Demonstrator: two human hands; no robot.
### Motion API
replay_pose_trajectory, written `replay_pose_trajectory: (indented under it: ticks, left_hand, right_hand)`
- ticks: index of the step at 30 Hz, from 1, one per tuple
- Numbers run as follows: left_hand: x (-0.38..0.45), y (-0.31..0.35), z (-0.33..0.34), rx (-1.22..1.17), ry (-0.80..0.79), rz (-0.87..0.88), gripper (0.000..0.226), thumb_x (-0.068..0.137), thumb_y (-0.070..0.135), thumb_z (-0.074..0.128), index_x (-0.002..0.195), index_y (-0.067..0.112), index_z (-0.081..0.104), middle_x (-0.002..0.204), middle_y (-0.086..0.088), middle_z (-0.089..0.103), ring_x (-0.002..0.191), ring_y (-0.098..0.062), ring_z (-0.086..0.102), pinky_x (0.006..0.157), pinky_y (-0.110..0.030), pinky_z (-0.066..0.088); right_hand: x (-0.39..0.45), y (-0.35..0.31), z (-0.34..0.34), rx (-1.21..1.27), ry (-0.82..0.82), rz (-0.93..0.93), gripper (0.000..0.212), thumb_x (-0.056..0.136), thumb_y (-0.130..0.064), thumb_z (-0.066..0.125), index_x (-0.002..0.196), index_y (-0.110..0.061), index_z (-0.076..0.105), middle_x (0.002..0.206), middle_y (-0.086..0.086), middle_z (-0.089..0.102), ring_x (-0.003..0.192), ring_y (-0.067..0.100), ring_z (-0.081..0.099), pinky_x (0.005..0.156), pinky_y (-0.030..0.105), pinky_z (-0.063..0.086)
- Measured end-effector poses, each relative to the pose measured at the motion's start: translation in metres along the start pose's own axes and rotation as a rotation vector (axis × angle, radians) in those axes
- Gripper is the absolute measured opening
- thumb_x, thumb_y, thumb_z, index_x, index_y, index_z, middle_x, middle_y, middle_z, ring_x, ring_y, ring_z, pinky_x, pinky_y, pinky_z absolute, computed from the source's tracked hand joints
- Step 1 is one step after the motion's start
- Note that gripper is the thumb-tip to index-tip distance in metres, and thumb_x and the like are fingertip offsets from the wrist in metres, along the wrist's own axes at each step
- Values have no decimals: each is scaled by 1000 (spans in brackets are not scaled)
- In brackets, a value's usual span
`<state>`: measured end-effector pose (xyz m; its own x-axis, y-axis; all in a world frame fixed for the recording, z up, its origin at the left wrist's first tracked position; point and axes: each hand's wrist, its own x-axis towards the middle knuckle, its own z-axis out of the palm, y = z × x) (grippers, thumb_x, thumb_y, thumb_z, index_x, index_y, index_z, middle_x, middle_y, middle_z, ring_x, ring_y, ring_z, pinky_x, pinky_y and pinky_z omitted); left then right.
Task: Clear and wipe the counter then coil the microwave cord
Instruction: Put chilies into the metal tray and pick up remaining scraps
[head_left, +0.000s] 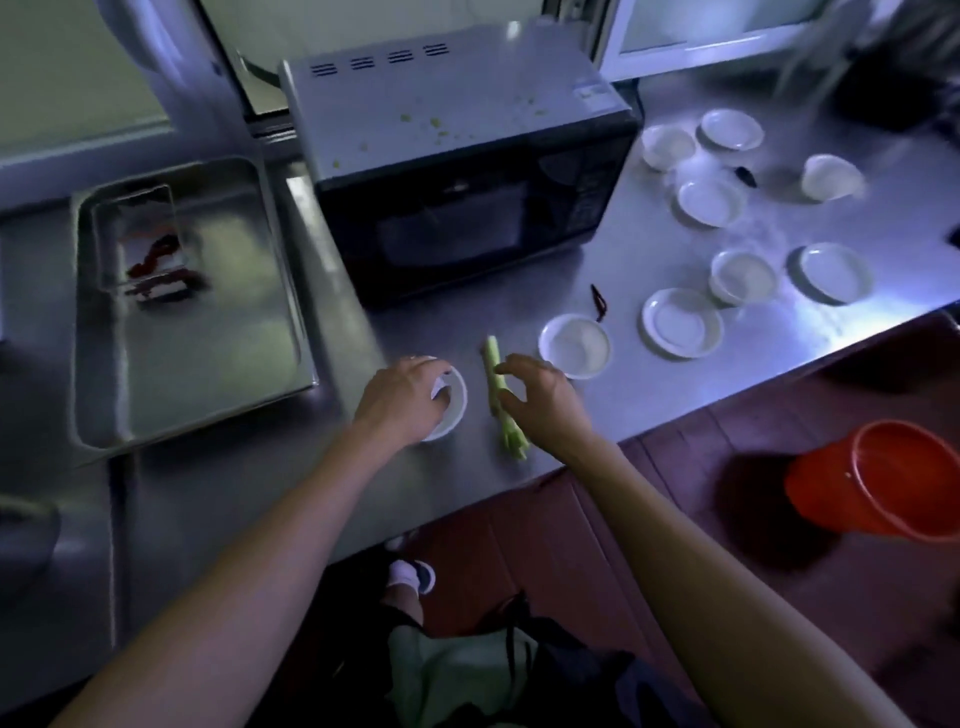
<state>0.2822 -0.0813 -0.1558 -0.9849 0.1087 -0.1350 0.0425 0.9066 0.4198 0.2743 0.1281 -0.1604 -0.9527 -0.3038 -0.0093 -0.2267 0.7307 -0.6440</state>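
We have both hands at the near edge of the counter (597, 270), just in front of the microwave (467, 171). Our left hand (402, 397) lies over a small white bowl (452, 402), fingers curled onto its rim, so it appears to grip it. Our right hand (540, 392) hangs half open over the celery stalk (501, 400), thumb and fingers spread to either side; whether they touch it yet, we cannot tell.

Risks, as we judge them:
- The stalk lies close to the counter's front edge. A glancing pinch could roll it off onto the floor.
- The bowl is held only by the rim from above. A hasty lift could tip or drop it.
- White dishes (680, 322) sit scattered to the right, along with a dried chilli (600, 304). A sweeping arm or cloth would knock them together.
- Green crumbs (436, 124) sit on the microwave top. Wiping the counter first means they fall onto cleaned steel.
- The cord is not in view; we cannot say where it runs.
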Motion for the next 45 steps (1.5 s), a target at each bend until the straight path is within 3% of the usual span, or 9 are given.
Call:
replay_pose_trajectory:
  ticks: [2,5,10,19,24,28,36,42,45]
  left_hand:
    - [-2,26,12,11,-22,39,32,91,29,59,122,24,66,124,2,66,120,-23,57,96,-39,48]
    - [-3,59,27,38,-76,103,31,93,32,58,123,24,64,117,0,67,112,-26,59,83,-38,50]
    - [3,93,46,88,-173,138,34,95,36,55,126,26,62,127,0,63,116,-26,58,93,-40,50]
    - [29,110,69,119,-262,208,34,98,36,52,128,24,60,126,1,63,113,-26,58,91,-42,51]
    - [51,105,74,84,-257,203,31,97,34,52,125,25,63,125,2,65,115,-24,57,91,-41,51]
    - [71,100,76,57,-251,197,29,96,34,52,121,26,65,118,2,69,109,-26,61,87,-40,52]
    - [105,100,78,-37,-259,238,23,93,30,56,111,25,70,99,0,73,94,-27,66,77,-39,55]
    - [139,121,76,-60,-272,257,24,93,30,54,112,26,69,107,3,73,96,-31,65,82,-42,54]
    - [158,134,76,-61,-239,261,25,92,29,55,111,24,69,109,1,72,97,-30,64,81,-40,54]
  right_hand:
    - [-21,21,-15,16,17,59,33,86,-9,70,119,-5,70,127,13,66,115,34,61,95,40,48]
    - [-47,48,-31,44,32,173,36,89,-11,68,124,-6,66,129,12,64,119,31,58,100,37,46]
    - [-77,81,-41,56,71,327,39,91,-15,66,130,-10,64,134,7,63,125,26,54,103,33,42]
    - [-70,106,-21,14,69,523,45,94,-21,63,137,-7,57,131,14,61,123,31,54,100,39,43]
    - [-46,112,1,-9,12,611,29,93,-20,58,116,-2,62,111,17,63,108,37,57,88,44,48]
    - [-30,115,14,-54,11,659,17,92,-22,57,94,-4,57,99,13,57,92,35,55,68,38,41]
    - [-16,126,10,-200,9,678,14,96,-20,53,95,-7,59,99,10,60,92,32,57,65,40,45]
    - [-37,147,-20,-103,242,764,9,91,-23,59,93,-14,59,91,3,63,84,27,56,63,34,36]
    - [-29,159,-42,-48,348,775,8,90,-23,61,97,-18,61,93,0,66,83,23,58,67,32,39]
